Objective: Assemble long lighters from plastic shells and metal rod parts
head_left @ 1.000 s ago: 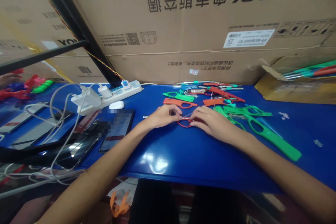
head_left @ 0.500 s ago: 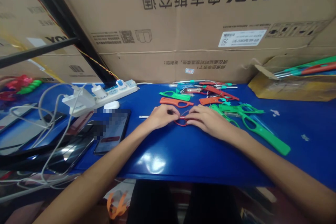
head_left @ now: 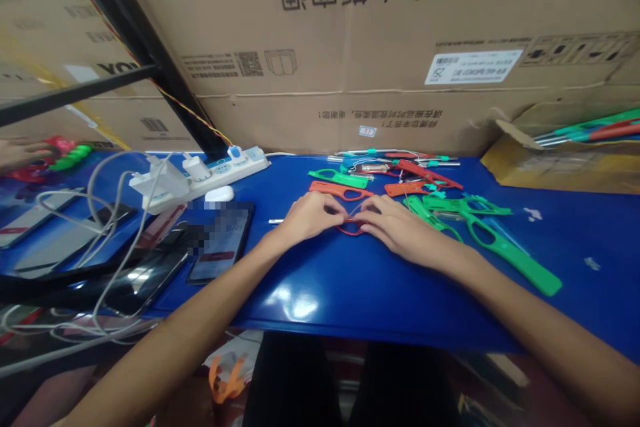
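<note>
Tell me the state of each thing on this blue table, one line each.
left hand: fingers pinching the red loop piece.
right hand: pinching the same piece.
red loop piece: lying flat, held from both sides.
phone: face up, screen lit.
power strip: chargers plugged in.
green handle pieces: loose, lying flat.
cardboard box: open, rods inside.

Worktop (head_left: 350,293) count: four green plastic handles (head_left: 510,253), three loose orange or red handles (head_left: 341,191), and one red piece (head_left: 351,231) held by two hands, the left hand (head_left: 313,217) and the right hand (head_left: 395,227). One white power strip (head_left: 220,173) carrying three plugs (head_left: 197,167), one white case (head_left: 219,193), and at least three phones (head_left: 223,240). The rear pile's metal rods (head_left: 380,155) cannot be tallied.
</note>
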`<state>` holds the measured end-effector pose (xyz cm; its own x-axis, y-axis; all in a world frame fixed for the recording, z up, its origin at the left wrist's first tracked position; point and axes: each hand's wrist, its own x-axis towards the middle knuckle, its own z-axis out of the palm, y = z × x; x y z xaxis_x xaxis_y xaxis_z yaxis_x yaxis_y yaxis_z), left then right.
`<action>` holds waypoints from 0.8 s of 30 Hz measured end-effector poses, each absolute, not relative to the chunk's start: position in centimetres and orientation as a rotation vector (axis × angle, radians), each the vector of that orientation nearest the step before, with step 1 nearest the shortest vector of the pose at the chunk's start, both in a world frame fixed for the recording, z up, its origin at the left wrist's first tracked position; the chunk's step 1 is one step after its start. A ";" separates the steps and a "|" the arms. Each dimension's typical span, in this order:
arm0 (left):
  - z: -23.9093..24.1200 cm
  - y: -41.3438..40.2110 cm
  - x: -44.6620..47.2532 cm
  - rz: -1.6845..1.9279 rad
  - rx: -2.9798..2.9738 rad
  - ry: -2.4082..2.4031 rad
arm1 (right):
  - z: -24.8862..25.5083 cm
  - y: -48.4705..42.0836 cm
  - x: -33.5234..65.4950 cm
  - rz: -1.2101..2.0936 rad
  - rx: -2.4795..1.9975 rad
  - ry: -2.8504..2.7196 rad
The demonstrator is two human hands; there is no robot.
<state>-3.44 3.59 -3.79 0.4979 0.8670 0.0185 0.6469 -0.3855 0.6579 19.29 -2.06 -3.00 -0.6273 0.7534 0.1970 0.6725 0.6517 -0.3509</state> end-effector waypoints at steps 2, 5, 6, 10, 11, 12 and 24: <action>-3.7 3.6 -3.4 0.452 2.161 1.262 | -3.0 -2.2 19.1 0.385 -1.129 -2.564; -3.7 3.7 -3.5 0.432 2.195 1.258 | -3.2 -2.2 18.9 0.416 -1.130 -2.552; -3.7 3.7 -3.5 0.436 2.205 1.242 | -3.3 -2.2 18.9 0.416 -1.136 -2.540; -3.7 3.7 -3.9 0.457 2.223 1.136 | -3.4 -2.0 18.8 0.425 -1.155 -2.498; -3.6 3.7 -4.0 0.458 2.229 1.109 | -3.4 -2.1 18.8 0.425 -1.153 -2.499; -3.6 3.7 -4.2 0.458 2.236 1.088 | -3.4 -2.1 18.8 0.418 -1.152 -2.503; -2.0 4.3 -5.8 0.622 2.516 1.282 | -3.3 -2.0 18.8 0.316 -1.062 -2.530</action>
<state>-5.84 4.28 -2.01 0.5217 0.8128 0.2591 0.7065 -0.5819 0.4028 18.82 -2.03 -3.31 -0.6436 0.7219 0.2542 0.6371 0.6893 -0.3448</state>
